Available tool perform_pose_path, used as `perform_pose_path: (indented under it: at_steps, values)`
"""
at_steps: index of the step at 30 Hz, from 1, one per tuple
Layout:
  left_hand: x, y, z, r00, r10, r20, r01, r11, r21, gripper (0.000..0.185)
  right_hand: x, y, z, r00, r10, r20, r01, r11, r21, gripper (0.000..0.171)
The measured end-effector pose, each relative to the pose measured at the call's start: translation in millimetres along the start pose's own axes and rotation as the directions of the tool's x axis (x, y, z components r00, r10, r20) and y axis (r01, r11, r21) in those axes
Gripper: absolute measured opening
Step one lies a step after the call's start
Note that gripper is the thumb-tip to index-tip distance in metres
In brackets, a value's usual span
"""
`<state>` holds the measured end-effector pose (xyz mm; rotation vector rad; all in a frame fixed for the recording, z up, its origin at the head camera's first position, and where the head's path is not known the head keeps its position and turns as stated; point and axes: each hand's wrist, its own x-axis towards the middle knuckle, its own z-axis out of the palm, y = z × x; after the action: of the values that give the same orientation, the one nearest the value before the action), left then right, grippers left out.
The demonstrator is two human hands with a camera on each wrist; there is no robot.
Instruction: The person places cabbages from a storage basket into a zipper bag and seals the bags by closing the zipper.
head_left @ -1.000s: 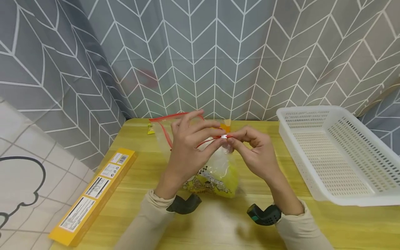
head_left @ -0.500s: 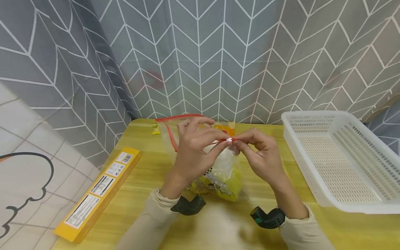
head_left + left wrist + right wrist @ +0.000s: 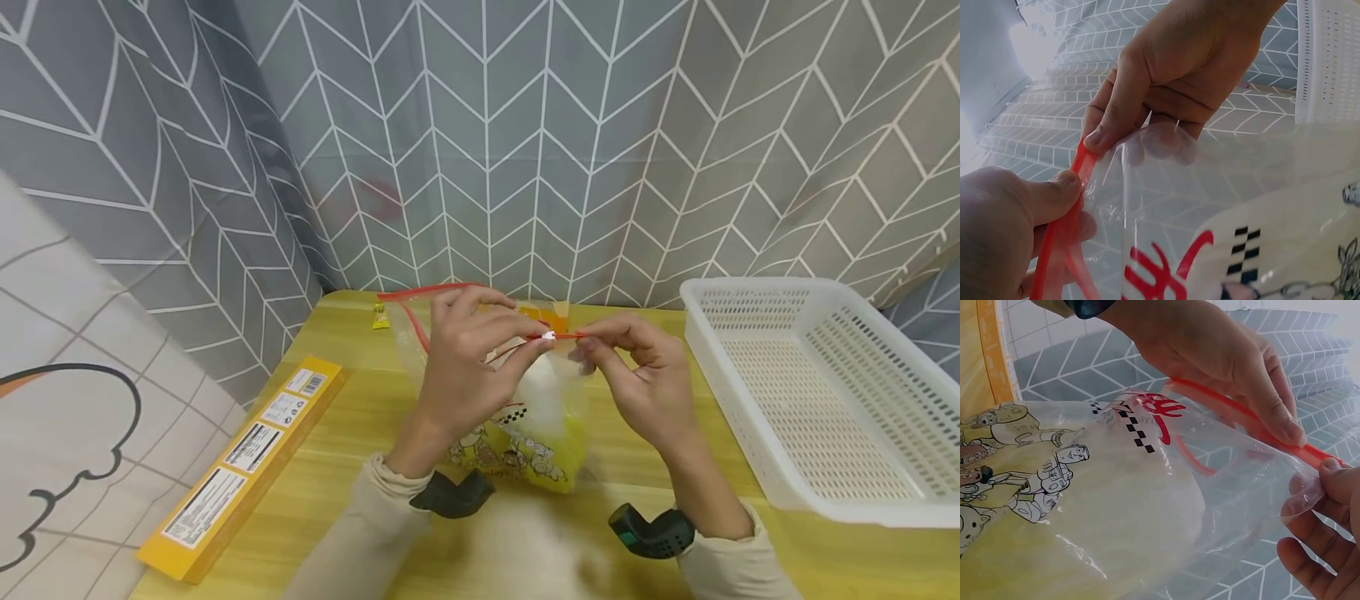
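A clear zip bag (image 3: 551, 454) with a red seal strip, cartoon figures and something yellow and white inside stands upright on the table. My left hand (image 3: 472, 367) pinches the strip between thumb and index finger, right at a small white slider (image 3: 550, 335); its other fingers are raised. Just to the right, my right hand (image 3: 648, 379) pinches the end of the strip at the bag's top corner. In the left wrist view, both thumbs press on the red strip (image 3: 1054, 253). From the right wrist, the clear corner bunches against my right fingers (image 3: 1313, 528).
A white perforated basket (image 3: 750, 467) stands at the right. Along the left lies a long yellow box (image 3: 247, 458) with white labels. A small yellow packet (image 3: 381, 317) sits at the back of the wooden table (image 3: 352, 433), before a grey patterned curtain (image 3: 517, 167).
My hands have drawn slightly apart, exposing more red strip between the white slider and my right fingertips. Both keep pinching the bag. The head view has shifted a little.
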<state>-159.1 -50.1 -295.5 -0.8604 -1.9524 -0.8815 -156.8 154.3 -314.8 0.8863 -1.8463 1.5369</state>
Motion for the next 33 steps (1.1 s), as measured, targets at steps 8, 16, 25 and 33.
perform_pose_path:
  at_steps: [8,16,25,33]
  values:
    - [1.3,-8.7,-5.9,1.0,-0.016,-0.002,0.016,1.0,-0.011,0.008,3,-1,-12,1.0,0.012,-0.028,-0.01,0.998,0.068,0.012]
    - [1.0,-20.1,-12.7,0.994,-0.095,0.05,0.099,0.991,-0.09,0.01,7,1,-16,1.0,0.013,-0.024,-0.01,0.992,0.129,0.01]
    - [-1.0,-20.4,-21.4,0.97,-0.162,0.18,0.182,0.978,-0.101,0.008,6,-3,-15,0.987,0.158,0.018,-0.159,0.976,0.145,0.006]
    - [-1.7,-21.5,-19.7,0.954,-0.176,0.244,0.207,0.972,-0.108,0.012,2,-3,-12,0.986,0.161,0.054,-0.167,0.975,0.147,0.003]
